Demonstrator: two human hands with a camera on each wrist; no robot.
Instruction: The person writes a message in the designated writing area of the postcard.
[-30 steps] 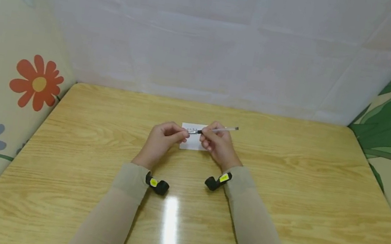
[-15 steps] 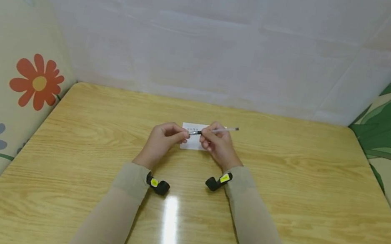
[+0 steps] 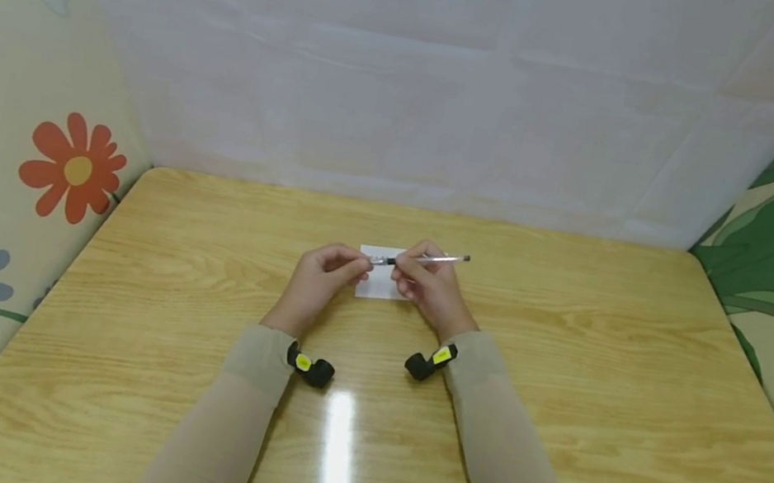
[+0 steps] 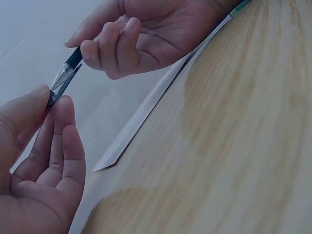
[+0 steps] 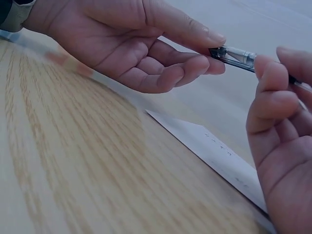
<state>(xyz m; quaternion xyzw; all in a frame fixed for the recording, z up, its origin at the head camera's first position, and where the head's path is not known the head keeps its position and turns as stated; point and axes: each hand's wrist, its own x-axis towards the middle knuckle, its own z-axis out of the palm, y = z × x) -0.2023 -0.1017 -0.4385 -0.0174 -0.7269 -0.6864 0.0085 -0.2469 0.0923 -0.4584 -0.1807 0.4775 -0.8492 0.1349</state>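
Note:
Both hands meet over a small sheet of white paper [image 3: 380,285] with a line of small writing, lying on the wooden table. My left hand [image 3: 322,275] pinches the black end of a clear pen cap [image 5: 240,55] between thumb and fingertip. The cap's black clip runs along its side. My right hand [image 3: 429,285] pinches the dark grip part of a slim pen [image 3: 446,259] whose clear barrel points up to the right. Cap and pen lie in one line, the cap over the pen's front end. In the left wrist view the black grip [image 4: 74,57] shows between cap and right fingertips.
The wooden table [image 3: 600,374] spreads around the arms. A white cloth [image 3: 409,94] hangs behind its far edge. Flower-patterned panels [image 3: 75,170] flank both sides. Small black wrist cameras [image 3: 315,370] sit at the sleeve cuffs.
The right hand and pen have edged very slightly left toward the left hand. Both hands keep the same grip; the head view has shifted a little.

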